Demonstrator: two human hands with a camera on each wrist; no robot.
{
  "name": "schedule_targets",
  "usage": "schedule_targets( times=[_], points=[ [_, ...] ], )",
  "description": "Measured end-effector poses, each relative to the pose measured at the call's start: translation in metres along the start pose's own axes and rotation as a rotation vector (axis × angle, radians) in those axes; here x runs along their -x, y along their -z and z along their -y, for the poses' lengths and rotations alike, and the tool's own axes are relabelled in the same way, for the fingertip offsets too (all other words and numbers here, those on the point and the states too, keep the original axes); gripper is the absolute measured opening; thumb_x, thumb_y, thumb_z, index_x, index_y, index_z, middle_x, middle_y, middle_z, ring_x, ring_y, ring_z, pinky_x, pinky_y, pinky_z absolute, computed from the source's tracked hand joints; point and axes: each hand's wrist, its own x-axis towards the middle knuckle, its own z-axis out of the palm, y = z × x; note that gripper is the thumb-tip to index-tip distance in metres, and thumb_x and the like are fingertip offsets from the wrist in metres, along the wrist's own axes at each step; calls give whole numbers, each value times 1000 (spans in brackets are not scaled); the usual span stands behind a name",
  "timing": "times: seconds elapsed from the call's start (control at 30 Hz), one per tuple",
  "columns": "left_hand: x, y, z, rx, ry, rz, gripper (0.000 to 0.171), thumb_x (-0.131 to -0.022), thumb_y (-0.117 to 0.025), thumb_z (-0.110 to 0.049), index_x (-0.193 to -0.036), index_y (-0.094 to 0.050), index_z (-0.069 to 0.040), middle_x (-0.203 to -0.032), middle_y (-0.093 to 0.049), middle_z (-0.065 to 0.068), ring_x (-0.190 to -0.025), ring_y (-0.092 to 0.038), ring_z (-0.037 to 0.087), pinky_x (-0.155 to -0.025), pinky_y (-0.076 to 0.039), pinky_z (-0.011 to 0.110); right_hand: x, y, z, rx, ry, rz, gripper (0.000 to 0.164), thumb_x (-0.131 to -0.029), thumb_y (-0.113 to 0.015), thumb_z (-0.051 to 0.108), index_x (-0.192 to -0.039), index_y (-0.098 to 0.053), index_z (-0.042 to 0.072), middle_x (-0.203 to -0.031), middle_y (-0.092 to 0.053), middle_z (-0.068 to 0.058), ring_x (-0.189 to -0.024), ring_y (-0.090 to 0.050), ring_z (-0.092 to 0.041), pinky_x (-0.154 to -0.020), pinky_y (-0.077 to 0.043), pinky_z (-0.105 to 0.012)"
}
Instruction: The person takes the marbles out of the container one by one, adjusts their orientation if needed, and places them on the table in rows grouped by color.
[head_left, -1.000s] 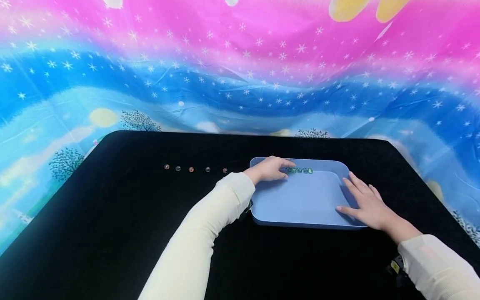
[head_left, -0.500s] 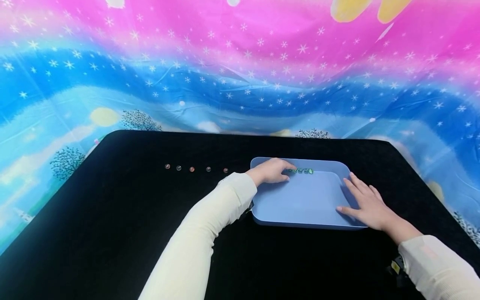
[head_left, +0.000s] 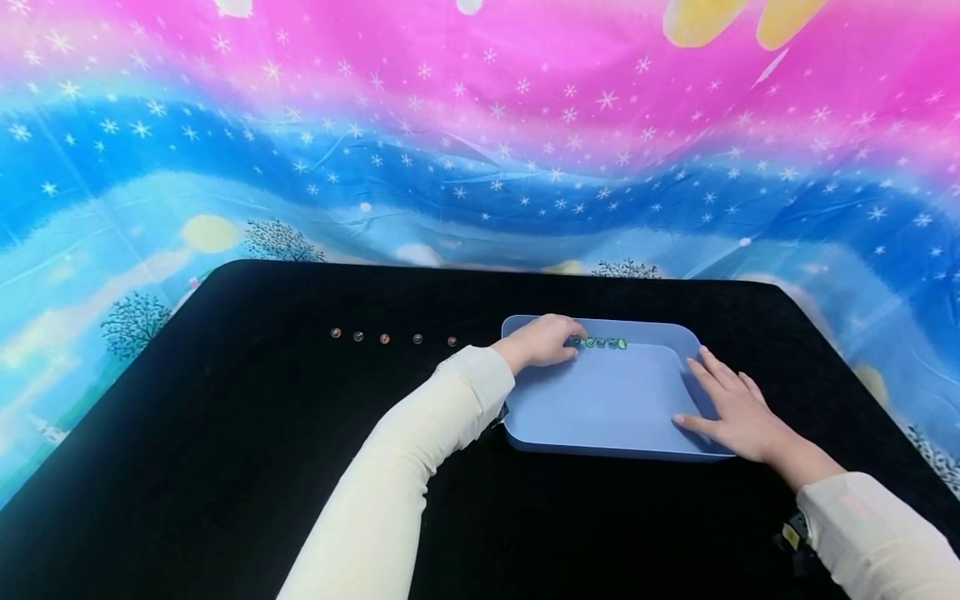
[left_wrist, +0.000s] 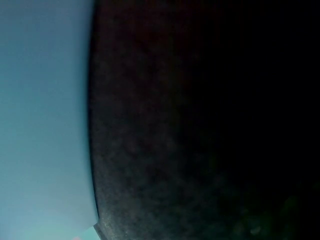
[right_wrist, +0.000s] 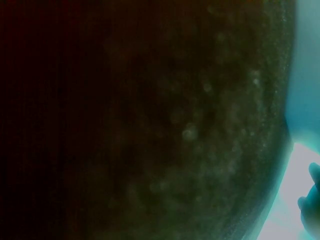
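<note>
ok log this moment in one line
left hand: at green marbles | right hand: on blue tray rim | table: five more marbles

Blue tray [left_wrist: 42, 120]: smooth side, left of frame, top to bottom; edge gently curved.
Black table [left_wrist: 145, 120]: centre and right, mottled beside the tray, darkest upper right.
Pale sliver [left_wrist: 91, 233]: bottom left, unidentifiable.
Greenish blur [left_wrist: 256, 227]: lower right, faint.

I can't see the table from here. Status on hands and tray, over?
Left hand at row of green marbles in blue tray, grip unclear. Right hand spread at tray's right side. Nothing seen blocking.
</note>
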Motion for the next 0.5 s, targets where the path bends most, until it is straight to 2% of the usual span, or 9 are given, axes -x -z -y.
schedule_targets(
  times=[0.23, 0.5],
  points=[
    [0, -1, 0, -73, -11, -5, 33, -88, -50, -18, -120, -52, -11, -120, -49, 1, -111, -43, 11, -90, -34, 20, 0, 0, 0, -2, -3, 6, 86, -79, -54, 49, -135, -16, -5, -140, 2, -22, -123, -8, -44, -92, -1, -60],
    [0, -4, 2, -155, -37, -6, 30, -88, -50, -17, -117, -55, -12, -109, -50, 1, -94, -48, 9, -78, -40, 19, 0, 1, 1, -13, -2, 13, 86, -80, -53, 48, -135, -15, -5, -140, 2, -23, -124, -6, -43, -92, 0, -60]
  ],
)
